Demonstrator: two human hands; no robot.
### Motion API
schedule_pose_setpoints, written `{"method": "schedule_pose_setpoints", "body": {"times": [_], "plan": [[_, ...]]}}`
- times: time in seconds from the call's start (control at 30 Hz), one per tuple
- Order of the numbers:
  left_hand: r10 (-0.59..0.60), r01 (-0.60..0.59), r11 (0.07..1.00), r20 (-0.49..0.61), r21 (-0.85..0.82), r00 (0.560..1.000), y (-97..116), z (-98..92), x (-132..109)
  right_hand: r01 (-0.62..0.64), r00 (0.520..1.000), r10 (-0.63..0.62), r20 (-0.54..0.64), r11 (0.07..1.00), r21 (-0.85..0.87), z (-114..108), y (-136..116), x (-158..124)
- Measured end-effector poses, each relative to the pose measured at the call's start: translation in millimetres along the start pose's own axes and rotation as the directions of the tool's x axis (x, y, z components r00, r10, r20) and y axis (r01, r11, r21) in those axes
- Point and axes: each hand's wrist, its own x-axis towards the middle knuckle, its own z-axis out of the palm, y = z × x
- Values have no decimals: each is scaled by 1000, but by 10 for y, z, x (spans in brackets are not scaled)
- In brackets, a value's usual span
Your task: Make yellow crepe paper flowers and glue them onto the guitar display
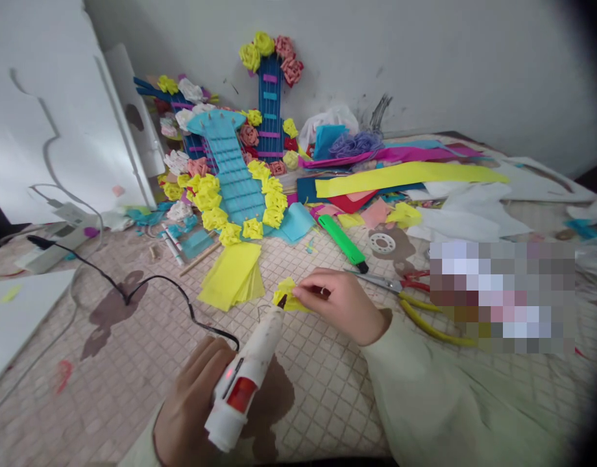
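Observation:
My left hand is wrapped round a white hot glue gun, its red light lit. The dark nozzle touches or hovers just over a crumpled piece of yellow crepe paper; I cannot tell which. My right hand pinches that paper at its right side, fingers closed. Left of it lies a fanned stack of yellow paper pieces. Behind, a light blue guitar-shaped craft leans upright, its lower edge trimmed with yellow paper flowers.
A green box cutter, scissors, yellow-handled pliers and a white tape ring lie to the right. The glue gun's black cord crosses the left side. Dark blue guitar crafts and paper strips stand and lie behind.

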Motion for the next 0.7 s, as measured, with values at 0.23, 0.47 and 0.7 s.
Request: {"method": "schedule_pose_setpoints", "body": {"times": [0.23,0.47,0.7], "plan": [[-5,5,1000,1,23,1000,-8,30,16,-1,1000,1,-5,1000,-15,-9,-9,-7],[-63,63,997,10,38,998,-46,39,-29,4,1000,-4,-8,1000,-16,-5,-8,-5],[-59,59,996,-3,61,998,-20,42,-6,-4,1000,4,-7,1000,-12,-1,-10,4]]}}
